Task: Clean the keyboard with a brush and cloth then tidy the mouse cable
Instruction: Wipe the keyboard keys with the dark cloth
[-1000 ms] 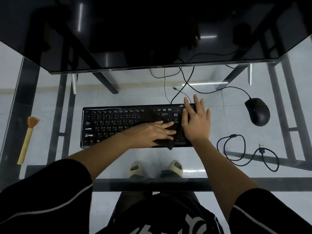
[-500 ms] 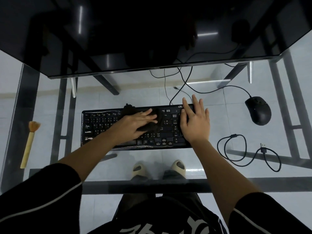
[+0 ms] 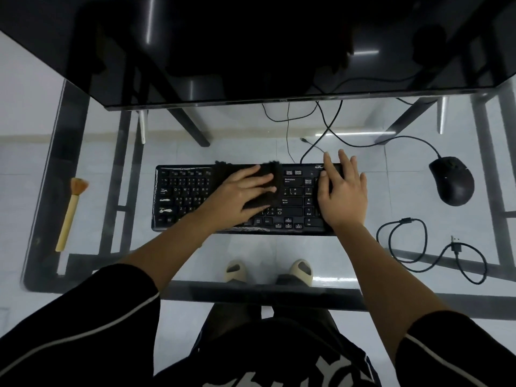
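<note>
A black keyboard (image 3: 184, 196) lies on the glass desk in front of me. My left hand (image 3: 240, 191) presses a dark fuzzy cloth (image 3: 269, 174) flat onto the keyboard's middle keys, fingers spread over it. My right hand (image 3: 342, 191) rests flat on the keyboard's right end, over the number pad, fingers apart and holding nothing. A black mouse (image 3: 452, 184) sits to the right, and its cable (image 3: 391, 141) runs back under the monitor. A wooden-handled brush (image 3: 71, 213) lies at the desk's left side.
A large dark monitor (image 3: 251, 51) overhangs the back of the glass desk (image 3: 251, 143). A loose coiled USB cable (image 3: 435, 247) lies at the front right. Thin cables trail behind the keyboard. My feet in light slippers show through the glass.
My left hand has slid the cloth from the keyboard's lower right area up and left to its upper middle. My right hand has stayed on the keyboard's right end.
</note>
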